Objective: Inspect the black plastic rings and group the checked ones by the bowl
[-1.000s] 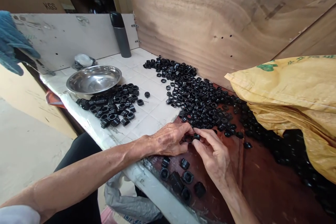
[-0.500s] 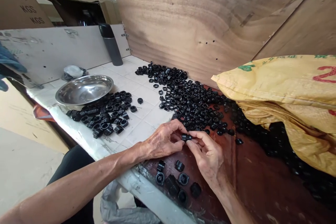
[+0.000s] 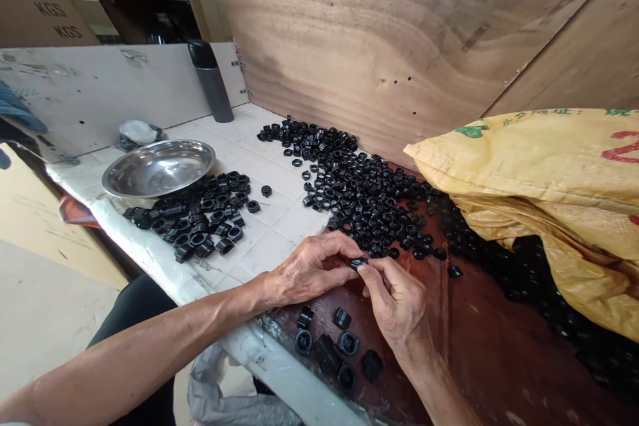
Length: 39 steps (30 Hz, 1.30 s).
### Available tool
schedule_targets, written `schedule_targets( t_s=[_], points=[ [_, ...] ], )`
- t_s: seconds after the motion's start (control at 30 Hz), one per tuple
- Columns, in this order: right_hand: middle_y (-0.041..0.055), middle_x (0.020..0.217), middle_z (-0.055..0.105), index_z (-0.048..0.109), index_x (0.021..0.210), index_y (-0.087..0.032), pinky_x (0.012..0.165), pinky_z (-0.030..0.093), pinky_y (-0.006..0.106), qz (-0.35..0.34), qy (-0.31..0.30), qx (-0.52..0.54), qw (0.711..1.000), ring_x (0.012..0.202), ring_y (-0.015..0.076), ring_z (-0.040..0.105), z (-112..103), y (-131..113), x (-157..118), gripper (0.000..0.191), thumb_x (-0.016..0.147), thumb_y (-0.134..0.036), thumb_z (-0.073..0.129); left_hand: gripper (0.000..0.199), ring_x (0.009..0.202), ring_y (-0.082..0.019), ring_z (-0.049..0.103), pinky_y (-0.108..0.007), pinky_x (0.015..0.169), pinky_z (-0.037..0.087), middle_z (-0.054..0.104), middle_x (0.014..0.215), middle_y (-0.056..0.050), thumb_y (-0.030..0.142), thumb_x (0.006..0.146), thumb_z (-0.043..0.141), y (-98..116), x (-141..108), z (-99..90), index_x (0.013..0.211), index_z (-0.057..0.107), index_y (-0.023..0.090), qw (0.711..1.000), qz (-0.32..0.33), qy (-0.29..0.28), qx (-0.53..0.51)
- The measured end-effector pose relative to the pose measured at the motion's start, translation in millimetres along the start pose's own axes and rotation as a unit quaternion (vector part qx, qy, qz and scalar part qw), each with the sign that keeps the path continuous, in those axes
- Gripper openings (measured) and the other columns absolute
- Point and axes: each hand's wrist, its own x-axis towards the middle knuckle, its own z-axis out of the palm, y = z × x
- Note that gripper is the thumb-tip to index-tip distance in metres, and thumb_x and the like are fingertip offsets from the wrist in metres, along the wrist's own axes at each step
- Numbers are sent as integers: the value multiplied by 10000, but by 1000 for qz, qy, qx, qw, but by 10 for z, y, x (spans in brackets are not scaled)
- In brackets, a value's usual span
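My left hand (image 3: 312, 271) and my right hand (image 3: 394, 299) meet above the brown board, pinching a small black plastic ring fitting (image 3: 358, 263) between their fingertips. Much of that fitting is hidden by my fingers. Just beyond my fingers lies a large loose spread of similar black rings (image 3: 364, 203), running from the white tiled counter (image 3: 264, 249) onto the brown board (image 3: 479, 306). Several bigger black fittings (image 3: 329, 349) stand close below my hands. A denser group of black fittings (image 3: 200, 223) lies on the tiles to the left.
A steel bowl (image 3: 158, 168) and a grey flask (image 3: 210, 80) stand at the counter's far left. A yellow woven sack (image 3: 539, 180) lies at right, with black parts beneath it. A plywood board (image 3: 379, 60) rises behind. A grey plastic bag (image 3: 219, 393) lies below the counter edge.
The fitting has turned between my fingertips and sits slightly lower. My right hand has shifted a little down and right. The head view has swung, moving the scene left since the oldest frame.
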Motion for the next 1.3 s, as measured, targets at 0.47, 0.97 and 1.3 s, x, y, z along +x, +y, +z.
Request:
schedule_targets(
  t_s=[0.47,0.97,1.3],
  points=[
    [44,996,735,757,926,-224,858,586,277,-102,31,25,994,936,179,711,-57,-129,81,123,930,-164,650,246,944,-189,700,-311,867,587,726,1044,-70,265,814,817,-6,-16,41,1032,772,160,971,-191,15,-141],
    [75,931,781,664,1202,-189,726,605,281,27,24,-24,999,791,202,754,-29,-59,2,309,1002,-403,566,218,1020,-203,710,-339,926,582,743,1087,-114,238,931,708,-23,-3,31,1133,714,156,999,-6,-29,14],
    [-3,549,633,675,745,-207,506,471,233,6,-32,-61,998,465,133,603,-43,5,30,418,1043,-437,494,227,1051,-208,705,-337,929,582,741,1112,-127,223,939,692,-43,-10,1,1153,696,145,999,15,-42,24]
  ],
)
